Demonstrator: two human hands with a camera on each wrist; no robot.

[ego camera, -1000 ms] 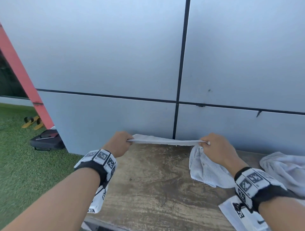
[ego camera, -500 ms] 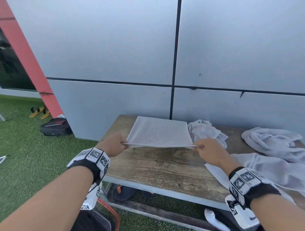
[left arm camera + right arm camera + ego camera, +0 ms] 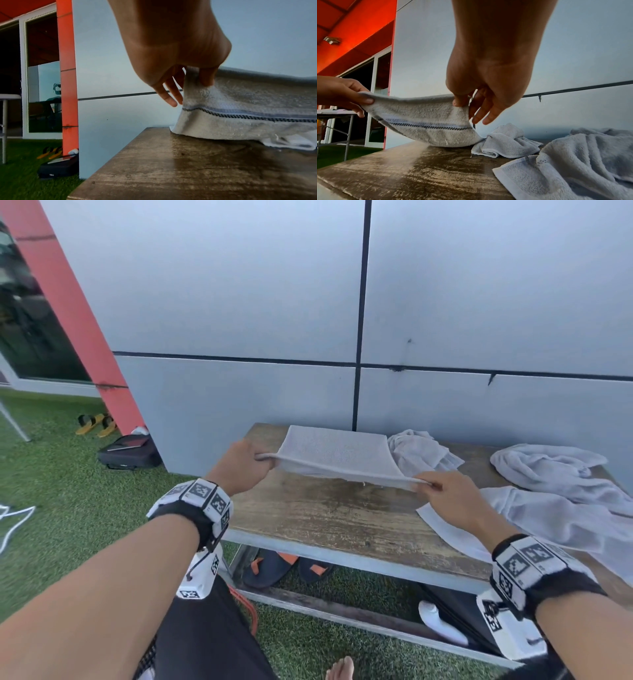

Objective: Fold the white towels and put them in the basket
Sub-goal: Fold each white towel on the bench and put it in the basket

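A white towel [image 3: 337, 453] with a dark stitched stripe [image 3: 240, 115] is held over the left half of the wooden table [image 3: 325, 518]. Its far part lies on the tabletop and its near edge is lifted. My left hand [image 3: 264, 457] pinches the near left corner between thumb and fingers [image 3: 193, 77]. My right hand [image 3: 428, 484] pinches the near right corner [image 3: 464, 104]. A crumpled small towel [image 3: 418, 451] lies at the back middle. Two larger white towels [image 3: 548, 501] are spread on the right. No basket is plainly in view.
A grey panelled wall [image 3: 239, 302] stands right behind the table. Dark slippers [image 3: 284, 566] and a white object [image 3: 442, 625] lie under the table. On the grass to the left are a black bag [image 3: 130, 453] and yellow sandals [image 3: 94, 424].
The towel, held stretched up in front of the wall a second ago, has come down, and its far part now lies on the table. Both hands keep their pinch on the near corners.
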